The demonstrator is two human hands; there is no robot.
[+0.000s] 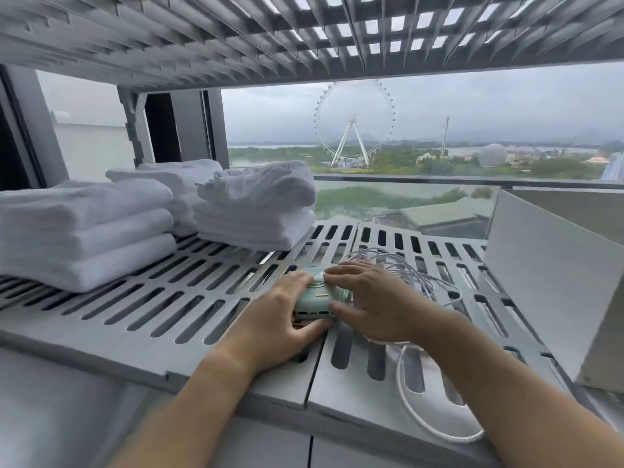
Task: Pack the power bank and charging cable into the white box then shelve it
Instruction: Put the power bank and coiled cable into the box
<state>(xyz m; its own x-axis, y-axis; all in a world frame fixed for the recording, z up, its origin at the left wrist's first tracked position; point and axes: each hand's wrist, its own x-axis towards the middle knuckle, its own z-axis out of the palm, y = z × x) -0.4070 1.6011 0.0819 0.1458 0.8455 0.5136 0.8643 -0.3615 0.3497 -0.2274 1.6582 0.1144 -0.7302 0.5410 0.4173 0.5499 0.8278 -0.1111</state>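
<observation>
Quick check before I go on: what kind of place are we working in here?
Probably a high-rise hotel or serviced room: folded white towels stacked on a grey slotted shelf set against a big window, which looks down on a Ferris wheel.

Two bare forearms enter from the bottom edge, and no sleeve shows on either one up to where the picture cuts them off. The left hand (273, 319) and the right hand (371, 298) wear no gloves. No ring, watch, bracelet or strap shows on the fingers or wrists that are in view. The fingernails are short and unpainted; on the right hand the thumbnail and one fingertip nail can be made out plainly. The lower parts of both forearms are slightly blurred, so finer marks there cannot be told.
</observation>
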